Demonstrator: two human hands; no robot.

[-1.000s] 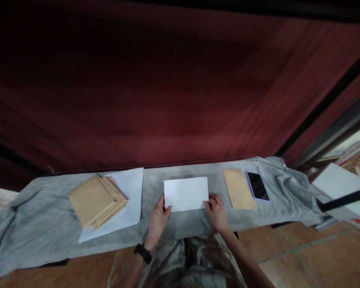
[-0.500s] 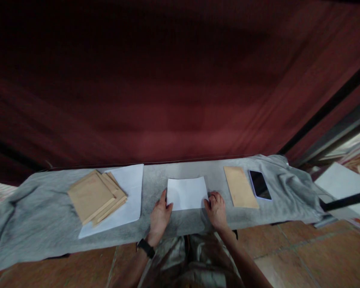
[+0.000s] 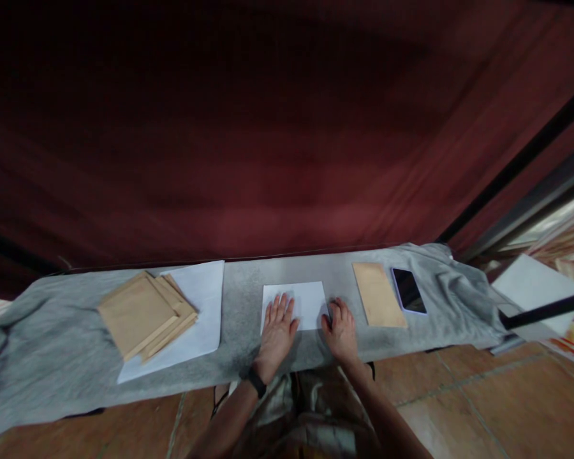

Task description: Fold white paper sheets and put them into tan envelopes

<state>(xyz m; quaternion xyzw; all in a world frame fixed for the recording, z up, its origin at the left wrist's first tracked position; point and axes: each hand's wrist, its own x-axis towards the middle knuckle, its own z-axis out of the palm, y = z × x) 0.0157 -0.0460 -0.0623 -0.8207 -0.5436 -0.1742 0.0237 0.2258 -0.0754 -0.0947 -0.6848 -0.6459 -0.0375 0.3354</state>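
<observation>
A small white sheet of paper, perhaps folded, lies on the grey cloth in front of me. My left hand rests flat on its left part, fingers stretched out and palm down, with a dark band on the wrist. At the paper's right edge lies my right hand, its fingers loosely bent, and the thumb apart from them near the lower right corner. Nothing shows in its grasp. Just right of that hand is a single brown envelope.
Several brown envelopes lie stacked on larger white sheets at the left. A phone lies right of the single envelope. Grey cloth covers the narrow bench. A dark red panel rises behind it.
My left hand has moved from the paper's left edge onto its surface and flattened out. The right hand stays at the right edge. The paper now lies flatter.
</observation>
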